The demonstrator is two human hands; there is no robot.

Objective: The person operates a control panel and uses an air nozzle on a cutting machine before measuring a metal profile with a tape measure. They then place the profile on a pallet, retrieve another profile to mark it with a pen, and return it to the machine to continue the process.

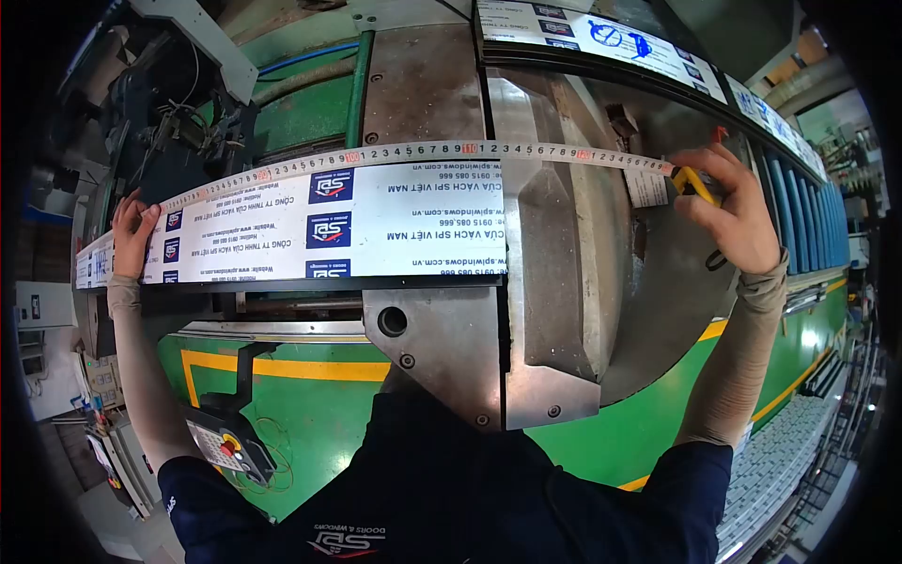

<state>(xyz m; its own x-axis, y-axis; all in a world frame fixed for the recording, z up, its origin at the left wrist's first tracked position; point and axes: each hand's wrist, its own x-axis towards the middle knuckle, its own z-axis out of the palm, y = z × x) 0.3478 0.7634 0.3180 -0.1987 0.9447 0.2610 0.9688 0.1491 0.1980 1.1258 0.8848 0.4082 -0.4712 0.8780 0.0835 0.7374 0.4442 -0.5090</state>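
Observation:
A steel measuring tape (413, 152) is stretched across the view, along the far edge of a long profile (404, 221) covered in white printed film. At the profile's left part, my left hand (134, 230) has its fingers bent over the tape and the film's edge. My right hand (728, 202) grips the yellow and black tape case (695, 188) at the right, beyond the profile's end. Between that end and the case, the blade spans the metal machine bed.
A control box with a red button (230, 447) stands at the lower left. More film-covered profiles (601, 42) lie at the upper right, near blue ribbed parts (803, 216). The machine's metal plate (442, 348) juts toward my body over a green floor (319, 423).

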